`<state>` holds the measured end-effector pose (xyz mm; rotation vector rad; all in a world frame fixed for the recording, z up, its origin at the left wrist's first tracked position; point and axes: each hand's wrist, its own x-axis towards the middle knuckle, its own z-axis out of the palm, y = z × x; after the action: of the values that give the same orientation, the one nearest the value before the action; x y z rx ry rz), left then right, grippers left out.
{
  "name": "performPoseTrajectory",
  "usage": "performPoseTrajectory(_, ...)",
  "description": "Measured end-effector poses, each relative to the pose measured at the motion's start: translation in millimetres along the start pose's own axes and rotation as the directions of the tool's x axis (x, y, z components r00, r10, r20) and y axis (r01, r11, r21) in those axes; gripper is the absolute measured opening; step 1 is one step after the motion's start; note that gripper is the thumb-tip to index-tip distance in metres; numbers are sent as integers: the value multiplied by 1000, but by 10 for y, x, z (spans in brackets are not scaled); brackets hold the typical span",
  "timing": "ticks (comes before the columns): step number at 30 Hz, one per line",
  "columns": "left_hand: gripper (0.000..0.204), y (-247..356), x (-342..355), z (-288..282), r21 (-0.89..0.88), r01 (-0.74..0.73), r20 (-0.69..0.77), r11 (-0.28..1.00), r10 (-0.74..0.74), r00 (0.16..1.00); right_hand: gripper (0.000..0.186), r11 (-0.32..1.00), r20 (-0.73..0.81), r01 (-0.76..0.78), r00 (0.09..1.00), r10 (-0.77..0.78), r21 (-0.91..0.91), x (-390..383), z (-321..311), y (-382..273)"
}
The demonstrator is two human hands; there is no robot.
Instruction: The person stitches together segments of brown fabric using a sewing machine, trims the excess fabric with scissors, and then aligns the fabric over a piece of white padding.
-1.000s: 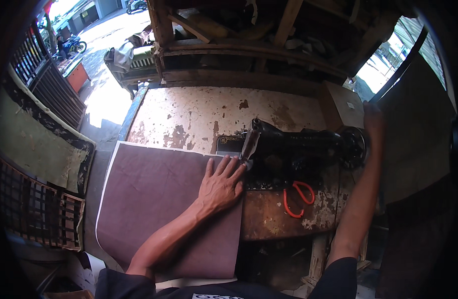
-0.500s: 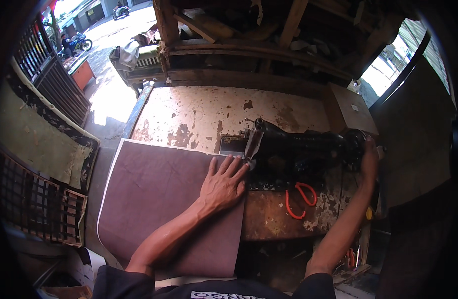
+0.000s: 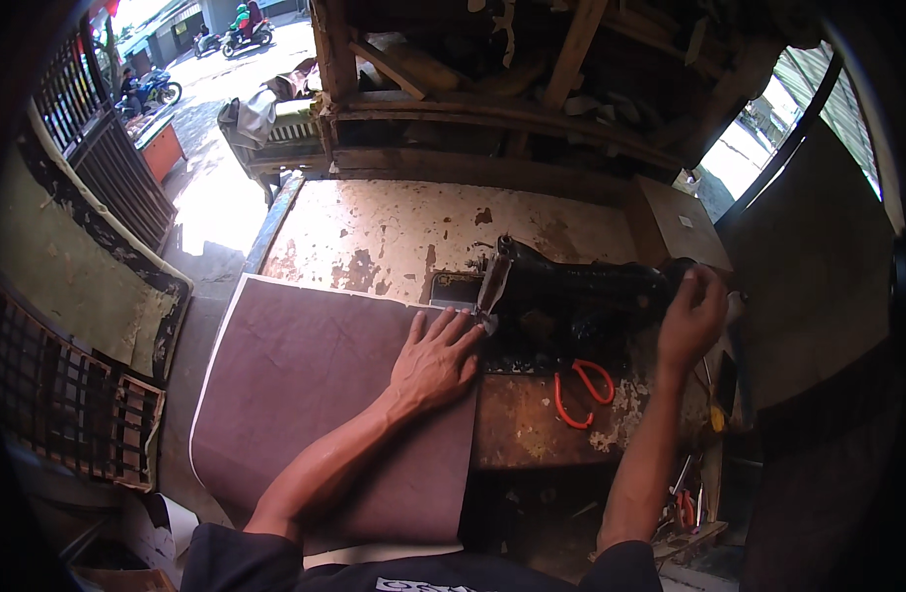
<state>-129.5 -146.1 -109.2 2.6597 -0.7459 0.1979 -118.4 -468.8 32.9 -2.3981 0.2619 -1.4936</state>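
Observation:
My left hand (image 3: 435,360) lies flat with fingers spread on a large maroon sheet with a pale edge (image 3: 315,414), looking like leather or vinyl. Its fingertips rest close to the needle end of a black sewing machine (image 3: 581,286). The sheet's far edge reaches that end; the needle itself is hidden. At the machine's right end, my right hand (image 3: 694,314) has its fingers curled on the handwheel (image 3: 678,266), which it partly covers. Orange-handled scissors (image 3: 611,385) lie just in front of the machine, their blades not visible.
The worn table (image 3: 423,212) has peeling paint. A box-like wooden panel (image 3: 685,222) stands at the back right. Cluttered wooden shelving (image 3: 512,113) rises behind the table. At left stands a framed panel (image 3: 88,266). Motorbikes (image 3: 246,37) show on the street beyond.
My right hand has shifted from the wheel's outer side to its top, fingers now more curled. My left hand and the sheet look nearly unchanged. Another motorbike with riders has appeared on the street.

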Motion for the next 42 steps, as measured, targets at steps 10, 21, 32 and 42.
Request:
performPoseTrajectory(10,53,46,30,19,-81,2,-57,997,-6,998,25,928,659,-188,748,-77,322,-1619,970,-853)
performPoseTrajectory(21,47,-19,-17,-12,-225,6,-159,974,-43,986,14,860,695,-351,718,-7,371,-1780,727,-949)
performPoseTrajectory(32,50,24,13,2,-76,3,-79,997,-9,997,9,893,602,-171,788,-129,416,-1858,734,-882)
performPoseTrajectory(42,54,-46,-84,-38,-18,66,31,998,-65,997,16,980,106,-57,994,37,189,232,67,-559)
